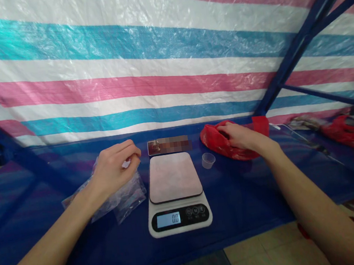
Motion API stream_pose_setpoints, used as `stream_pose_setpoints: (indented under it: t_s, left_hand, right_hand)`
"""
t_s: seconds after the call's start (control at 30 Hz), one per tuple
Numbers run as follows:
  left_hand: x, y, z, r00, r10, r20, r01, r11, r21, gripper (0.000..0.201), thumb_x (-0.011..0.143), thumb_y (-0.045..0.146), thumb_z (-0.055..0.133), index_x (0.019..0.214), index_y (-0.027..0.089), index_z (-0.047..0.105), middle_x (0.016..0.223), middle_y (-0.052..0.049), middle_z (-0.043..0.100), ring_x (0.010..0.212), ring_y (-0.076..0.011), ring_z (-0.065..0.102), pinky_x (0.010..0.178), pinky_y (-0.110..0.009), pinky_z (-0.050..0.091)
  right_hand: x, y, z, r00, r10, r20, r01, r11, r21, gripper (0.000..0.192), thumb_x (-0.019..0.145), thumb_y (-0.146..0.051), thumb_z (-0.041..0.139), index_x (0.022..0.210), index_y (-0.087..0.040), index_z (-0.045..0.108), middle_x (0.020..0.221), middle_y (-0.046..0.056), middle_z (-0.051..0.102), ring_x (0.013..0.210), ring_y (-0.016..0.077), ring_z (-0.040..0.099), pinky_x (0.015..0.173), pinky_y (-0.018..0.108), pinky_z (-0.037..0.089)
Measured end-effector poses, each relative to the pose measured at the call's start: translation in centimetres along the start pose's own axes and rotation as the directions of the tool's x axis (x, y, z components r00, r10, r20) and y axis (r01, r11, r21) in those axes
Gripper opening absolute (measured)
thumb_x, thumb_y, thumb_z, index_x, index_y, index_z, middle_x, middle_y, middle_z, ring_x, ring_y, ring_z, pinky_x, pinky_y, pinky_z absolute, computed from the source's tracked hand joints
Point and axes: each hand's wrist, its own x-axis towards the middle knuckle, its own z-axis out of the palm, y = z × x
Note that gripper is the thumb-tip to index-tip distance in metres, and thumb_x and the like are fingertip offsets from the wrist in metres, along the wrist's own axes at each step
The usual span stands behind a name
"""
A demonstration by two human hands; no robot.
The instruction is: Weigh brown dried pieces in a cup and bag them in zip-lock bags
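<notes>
My left hand [114,163] hovers over a pile of clear plastic bags [125,197] left of the scale, its fingertips pinched on the edge of one small bag. My right hand [238,137] rests on a red plastic bag [222,144] at the back right, fingers curled into its opening. A white digital kitchen scale [176,192] stands between my arms with nothing on its platform, and its display reads 0.0. A small clear plastic cup [208,160] stands just right of the scale, apart from both hands.
All of this lies on a blue shelf [243,201] backed by a striped pink, white and blue tarp. A flat packet [154,147] lies behind the scale. Another red bag [351,134] and cords lie far right. Blue steel posts [300,35] frame the shelf.
</notes>
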Motion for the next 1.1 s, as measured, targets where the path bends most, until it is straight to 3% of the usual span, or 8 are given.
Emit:
stream_pose_setpoints:
  t_s: [0.27,0.43,0.57,0.67,0.77,0.93,1.1]
  left_hand:
    - [-0.9,-1.0,0.5,0.992,-0.103,0.071,0.104,0.995,-0.010,0.023,0.095,0.014,0.048,0.083,0.018,0.067,0.080,0.000,0.067,0.066,-0.0119,0.060,0.064,-0.026,0.044]
    - [-0.3,-2.2,-0.9,0.973,-0.209,0.098,0.200,0.975,0.097,0.025,0.094,0.021,0.048,0.084,0.018,0.071,0.082,-0.001,0.069,0.065,-0.0132,0.058,0.067,-0.028,0.043]
    - [-0.7,-4.1,-2.8,0.913,-0.376,0.158,0.355,0.923,0.147,0.030,0.094,0.026,0.047,0.091,0.015,0.075,0.088,-0.003,0.074,0.070,-0.0150,0.059,0.072,-0.029,0.043]
    - [-2.0,-5.5,-4.5,0.841,-0.506,0.190,0.492,0.863,0.116,0.033,0.094,0.028,0.045,0.091,0.013,0.074,0.078,-0.001,0.071,0.068,-0.0154,0.059,0.070,-0.027,0.042]
    - [-3.1,-6.7,-5.8,0.820,-0.524,0.230,0.517,0.851,0.093,0.034,0.093,0.028,0.040,0.087,0.013,0.070,0.069,0.001,0.064,0.066,-0.0149,0.056,0.070,-0.026,0.042]
    - [-3.2,-7.3,-6.8,0.783,-0.569,0.252,0.545,0.822,0.165,0.036,0.093,0.030,0.039,0.089,0.013,0.071,0.071,0.000,0.066,0.069,-0.0153,0.057,0.071,-0.025,0.042]
    - [-3.8,-7.6,-8.0,0.666,-0.607,0.434,0.600,0.781,0.172,0.036,0.090,0.046,0.061,0.101,0.016,0.075,0.094,-0.002,0.077,0.078,-0.0163,0.061,0.071,-0.023,0.045]
  right_hand:
    - [0.4,0.2,1.0,0.995,-0.081,-0.058,0.080,0.996,-0.025,0.036,0.091,-0.003,0.049,0.122,-0.012,0.068,0.134,0.023,0.066,0.119,0.0324,0.067,0.104,0.038,0.052]
    - [0.8,0.6,1.2,0.988,-0.108,-0.112,0.111,0.994,0.022,0.036,0.097,-0.006,0.042,0.119,-0.014,0.070,0.134,0.021,0.070,0.122,0.0320,0.068,0.109,0.040,0.050]
    - [0.9,1.0,1.3,0.993,-0.086,-0.079,0.088,0.996,0.018,0.035,0.097,-0.014,0.050,0.123,-0.014,0.073,0.135,0.021,0.072,0.122,0.0340,0.070,0.107,0.042,0.053]
    - [1.2,1.2,1.3,0.996,-0.068,-0.063,0.070,0.997,0.023,0.036,0.091,-0.016,0.056,0.120,-0.017,0.077,0.132,0.018,0.076,0.117,0.0358,0.073,0.102,0.042,0.056]
    - [1.4,1.5,1.5,0.990,-0.084,-0.110,0.095,0.991,0.096,0.034,0.088,-0.018,0.058,0.115,-0.020,0.079,0.128,0.014,0.078,0.116,0.0358,0.074,0.102,0.044,0.057]
    - [1.6,1.9,1.4,0.988,-0.109,-0.111,0.132,0.965,0.225,0.032,0.085,-0.020,0.056,0.108,-0.021,0.078,0.117,0.012,0.081,0.111,0.0363,0.075,0.104,0.050,0.057]
    - [1.4,1.5,0.8,0.983,-0.151,-0.100,0.173,0.944,0.282,0.026,0.083,-0.018,0.055,0.096,-0.023,0.077,0.110,0.011,0.082,0.108,0.0378,0.075,0.102,0.051,0.058]
